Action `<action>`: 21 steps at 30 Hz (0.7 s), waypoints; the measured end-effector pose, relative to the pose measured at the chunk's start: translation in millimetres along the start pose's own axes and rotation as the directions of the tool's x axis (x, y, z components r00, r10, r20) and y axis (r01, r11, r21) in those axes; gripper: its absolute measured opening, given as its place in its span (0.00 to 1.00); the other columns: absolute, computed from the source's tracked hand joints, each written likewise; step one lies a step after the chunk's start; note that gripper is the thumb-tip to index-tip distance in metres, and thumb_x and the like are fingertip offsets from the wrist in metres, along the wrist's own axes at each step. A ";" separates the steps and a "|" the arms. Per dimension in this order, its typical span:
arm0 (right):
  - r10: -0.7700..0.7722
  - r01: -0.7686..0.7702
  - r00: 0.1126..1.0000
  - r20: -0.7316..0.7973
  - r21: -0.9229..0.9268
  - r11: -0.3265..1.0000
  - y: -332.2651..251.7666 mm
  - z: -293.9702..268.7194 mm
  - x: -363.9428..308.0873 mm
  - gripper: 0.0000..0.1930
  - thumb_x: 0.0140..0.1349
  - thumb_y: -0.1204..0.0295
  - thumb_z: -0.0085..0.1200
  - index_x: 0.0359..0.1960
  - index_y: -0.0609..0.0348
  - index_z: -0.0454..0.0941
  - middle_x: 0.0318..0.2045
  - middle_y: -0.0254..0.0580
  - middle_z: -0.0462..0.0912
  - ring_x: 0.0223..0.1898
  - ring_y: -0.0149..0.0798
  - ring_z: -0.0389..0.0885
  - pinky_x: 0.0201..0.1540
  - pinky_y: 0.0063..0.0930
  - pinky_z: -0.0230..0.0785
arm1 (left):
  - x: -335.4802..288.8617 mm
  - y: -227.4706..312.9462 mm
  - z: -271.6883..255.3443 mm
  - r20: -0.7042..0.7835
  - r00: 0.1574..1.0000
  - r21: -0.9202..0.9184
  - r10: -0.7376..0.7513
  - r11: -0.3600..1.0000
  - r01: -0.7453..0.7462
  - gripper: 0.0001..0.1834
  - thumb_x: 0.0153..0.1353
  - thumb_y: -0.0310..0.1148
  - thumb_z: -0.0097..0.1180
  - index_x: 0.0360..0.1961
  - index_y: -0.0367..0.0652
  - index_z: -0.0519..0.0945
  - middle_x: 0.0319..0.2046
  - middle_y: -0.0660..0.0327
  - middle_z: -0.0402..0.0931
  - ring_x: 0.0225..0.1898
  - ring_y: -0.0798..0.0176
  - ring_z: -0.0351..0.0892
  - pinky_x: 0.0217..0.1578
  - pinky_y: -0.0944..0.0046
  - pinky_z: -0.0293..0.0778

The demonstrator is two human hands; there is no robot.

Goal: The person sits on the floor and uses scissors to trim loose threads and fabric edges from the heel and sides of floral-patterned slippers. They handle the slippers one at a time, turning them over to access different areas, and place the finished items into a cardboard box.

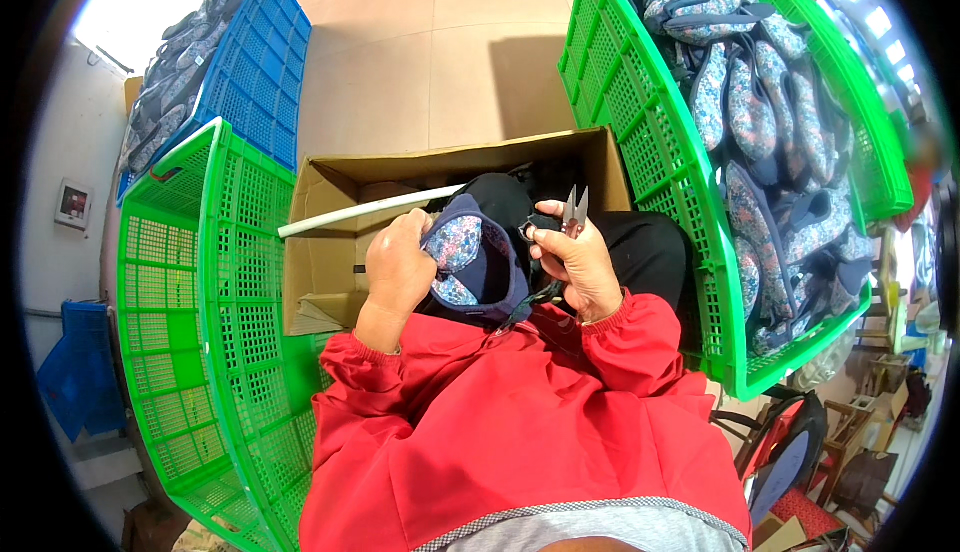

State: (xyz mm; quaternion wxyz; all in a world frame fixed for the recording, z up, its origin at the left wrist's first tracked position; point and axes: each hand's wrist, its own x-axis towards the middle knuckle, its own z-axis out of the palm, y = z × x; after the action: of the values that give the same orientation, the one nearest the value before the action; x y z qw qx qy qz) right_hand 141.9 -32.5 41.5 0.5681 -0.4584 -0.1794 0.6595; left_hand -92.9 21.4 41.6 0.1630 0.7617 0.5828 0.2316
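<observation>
My left hand (pixel 400 260) is closed on the edge of a navy bra (pixel 462 262) with floral cups, held over my lap. In my right hand (pixel 580 262) is a pair of thread snips (pixel 574 210), blades pointing up and apart. The thumb and a finger of that hand also pinch a dark strip, which looks like part of the bra's band or strap. Part of the bra's left side is hidden behind my left fingers.
Below my hands stands an open cardboard box (pixel 330 287) with a white tube (pixel 365 212) across it. Green crates (pixel 245 282) flank me on the left; a green crate (pixel 660 142) on the right holds piled floral bras (pixel 760 112). A blue crate (pixel 262 62) at far left is also piled high.
</observation>
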 end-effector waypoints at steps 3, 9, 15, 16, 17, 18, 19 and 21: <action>-0.003 0.004 1.000 -0.006 0.019 1.000 1.5 0.4 0.1 0.24 0.57 0.80 0.61 0.55 0.61 0.68 0.32 0.41 0.83 0.23 0.25 0.78 0.16 0.13 0.55 | -0.3 -1.1 0.9 -0.007 1.000 0.001 -0.001 1.000 0.001 0.09 0.47 0.21 0.54 0.33 0.40 0.74 0.30 0.48 0.78 0.38 0.39 0.76 0.37 0.49 0.70; -0.009 0.009 1.000 -0.001 0.032 0.999 5.6 -2.0 2.3 0.23 0.58 0.80 0.60 0.54 0.61 0.68 0.35 0.44 0.84 0.25 0.27 0.80 0.16 0.13 0.56 | -1.1 -0.6 3.0 -0.023 1.000 0.014 0.013 1.000 -0.013 0.09 0.48 0.20 0.51 0.31 0.42 0.75 0.30 0.52 0.78 0.37 0.41 0.76 0.37 0.47 0.70; 0.000 0.000 1.000 -0.018 0.051 0.999 7.1 -0.8 3.1 0.21 0.58 0.80 0.60 0.53 0.60 0.68 0.35 0.44 0.85 0.25 0.27 0.81 0.15 0.13 0.56 | -1.4 -3.5 4.8 -0.030 0.999 0.027 0.023 0.999 -0.022 0.10 0.48 0.19 0.52 0.33 0.42 0.75 0.32 0.52 0.78 0.37 0.41 0.77 0.38 0.48 0.71; 0.000 0.001 1.000 -0.018 0.051 0.999 7.5 -0.9 3.3 0.21 0.58 0.80 0.60 0.53 0.60 0.68 0.36 0.45 0.85 0.25 0.26 0.81 0.15 0.13 0.56 | -1.5 -4.0 5.3 -0.032 0.999 0.025 0.026 0.999 -0.025 0.10 0.48 0.19 0.52 0.33 0.42 0.75 0.32 0.52 0.78 0.38 0.41 0.76 0.38 0.48 0.71; 0.000 0.001 1.000 -0.019 0.052 0.999 8.0 -1.0 3.4 0.21 0.59 0.80 0.60 0.53 0.60 0.68 0.36 0.45 0.85 0.25 0.26 0.81 0.15 0.13 0.56 | -1.5 -3.6 5.3 -0.032 0.999 0.019 0.025 1.000 -0.024 0.10 0.48 0.20 0.52 0.33 0.42 0.75 0.32 0.52 0.78 0.37 0.41 0.76 0.38 0.48 0.71; 0.000 0.001 1.000 -0.020 0.052 0.999 8.4 -1.3 3.6 0.20 0.59 0.80 0.60 0.52 0.60 0.68 0.36 0.46 0.85 0.25 0.26 0.81 0.15 0.13 0.56 | -1.6 -2.8 5.0 -0.032 0.999 0.013 0.024 1.000 -0.023 0.09 0.48 0.20 0.52 0.33 0.42 0.75 0.31 0.52 0.78 0.37 0.41 0.77 0.38 0.48 0.71; 0.001 0.000 1.000 -0.019 0.053 0.999 8.8 -1.7 3.9 0.20 0.59 0.80 0.60 0.52 0.60 0.68 0.36 0.46 0.85 0.25 0.26 0.81 0.15 0.13 0.56 | -1.5 -2.4 4.9 -0.033 0.999 0.007 0.023 1.000 -0.023 0.09 0.48 0.20 0.52 0.33 0.42 0.75 0.31 0.52 0.78 0.37 0.41 0.77 0.38 0.48 0.71; 0.004 -0.003 1.000 -0.017 0.053 0.999 9.5 -2.4 4.2 0.20 0.59 0.80 0.60 0.52 0.60 0.69 0.37 0.47 0.85 0.25 0.26 0.81 0.15 0.13 0.56 | -1.2 -2.2 4.5 -0.037 0.999 -0.003 0.014 1.000 -0.015 0.09 0.48 0.22 0.55 0.33 0.40 0.75 0.31 0.49 0.78 0.38 0.40 0.76 0.38 0.48 0.70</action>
State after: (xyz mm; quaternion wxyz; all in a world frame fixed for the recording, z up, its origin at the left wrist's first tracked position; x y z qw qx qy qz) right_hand 138.6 -32.1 31.4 0.5805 -0.4491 -0.1561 0.6610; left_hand -92.5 20.9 36.5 0.1518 0.7612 0.5798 0.2479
